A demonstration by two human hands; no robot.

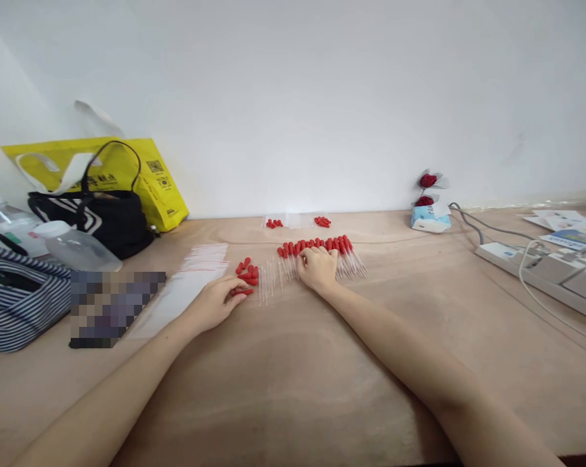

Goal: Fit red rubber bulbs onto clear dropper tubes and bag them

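Observation:
My left hand (pixel 220 301) is closed, with a red rubber bulb (pixel 244 292) between thumb and fingers. Just beyond its fingertips lies a small pile of loose red bulbs (pixel 247 269). Bare clear glass tubes (pixel 268 283) lie side by side to the right of that pile. Farther right is a row of droppers (pixel 350 258), thin clear tubes with red bulbs on their far ends. Over the middle of this row rests my right hand (pixel 319 266), its fingers curled down among the droppers. Whatever those fingers grip is hidden.
Clear plastic bags (pixel 190 280) lie left of my left hand, near a blurred-out object (pixel 117 311). More red bulbs (pixel 322 222) sit in bags by the wall. A striped bag (pixel 23 292), plastic bottle (pixel 78 246) and yellow bag (pixel 163 188) stand left; a power strip (pixel 511 259) lies right.

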